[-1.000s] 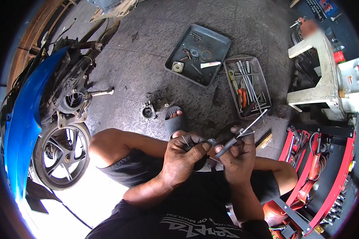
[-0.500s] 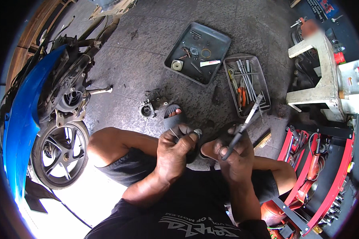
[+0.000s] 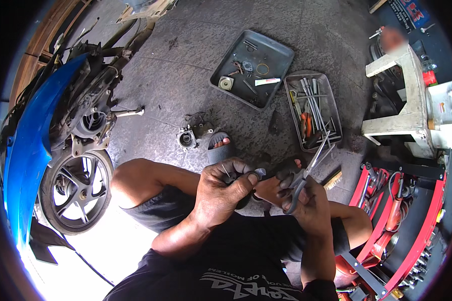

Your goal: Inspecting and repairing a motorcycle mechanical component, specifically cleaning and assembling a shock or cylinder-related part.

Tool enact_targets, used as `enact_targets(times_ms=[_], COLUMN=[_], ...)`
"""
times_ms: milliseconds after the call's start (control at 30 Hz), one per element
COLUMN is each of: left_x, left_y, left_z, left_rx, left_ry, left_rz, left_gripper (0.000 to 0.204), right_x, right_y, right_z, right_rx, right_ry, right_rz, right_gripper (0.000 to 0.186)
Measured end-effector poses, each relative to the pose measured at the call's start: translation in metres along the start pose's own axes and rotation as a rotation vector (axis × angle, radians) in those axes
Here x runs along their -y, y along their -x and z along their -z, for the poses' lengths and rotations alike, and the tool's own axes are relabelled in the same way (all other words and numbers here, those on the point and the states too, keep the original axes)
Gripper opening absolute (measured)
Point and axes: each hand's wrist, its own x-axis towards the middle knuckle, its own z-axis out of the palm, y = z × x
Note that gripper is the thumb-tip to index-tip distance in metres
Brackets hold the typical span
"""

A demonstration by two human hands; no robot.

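Scissors (image 3: pixel 307 173) right, pale piece (image 3: pixel 259 172) left

Left hand (image 3: pixel 218 189) pinches pale piece, thumb-tip grip; right hand (image 3: pixel 310 204) has fingers round Scissors at piece's 3 o'clock. Scissors likely light, stiff: hold by handles (image 3: pixel 297 193). Piece: softness can't tell.

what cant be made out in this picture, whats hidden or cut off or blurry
All in the head view:
Small pale piece: partly covered by the left hand gripping it.
Silver scissors with grey handles: handles partly hidden by the right hand.
Reddish-brown shape by the white wooden stand: blurred.
Small metal parts in the black rectangular tray: too small for detail.
Black shirt: cut by the lower edge.
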Motion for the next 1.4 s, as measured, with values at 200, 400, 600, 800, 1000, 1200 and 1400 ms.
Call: enact_targets(times_ms=[200,400,600,800,1000,1200,1400], left_x=[-0.006,-0.005,-0.009,-0.008,0.0,0.01,0.02], left_y=[0.002,-0.005,-0.002,-0.007,-0.01,-0.015,-0.02], left_z=[0.0,0.013,0.01,0.003,0.01,0.012,0.01], left_rx=[0.092,0.164,0.132,0.098,0.068,0.046,0.136], left_ry=[-0.114,-0.113,-0.143,-0.032,0.005,0.353,0.525], left_rz=[0.065,0.053,0.11,0.171,0.155,0.283,0.379], left_gripper=[0.007,0.008,0.008,0.009,0.013,0.014,0.023], right_x=[0.005,0.0,0.011,-0.092,-0.121,-0.127,-0.141], right_y=[-0.013,-0.002,-0.017,-0.066,-0.081,-0.083,-0.087], right_z=[-0.001,0.014,0.001,0.067,0.068,0.076,0.089], right_rx=[0.008,0.266,-0.046,-0.113,-0.196,-0.36,-0.614], right_ry=[-0.155,-0.022,0.263,1.245,0.915,1.249,1.376], right_rz=[0.088,-0.113,-0.086,-0.212,-0.305,-0.107,0.165], right_gripper=[0.047,0.045,0.034,0.035,0.038,0.042,0.047])
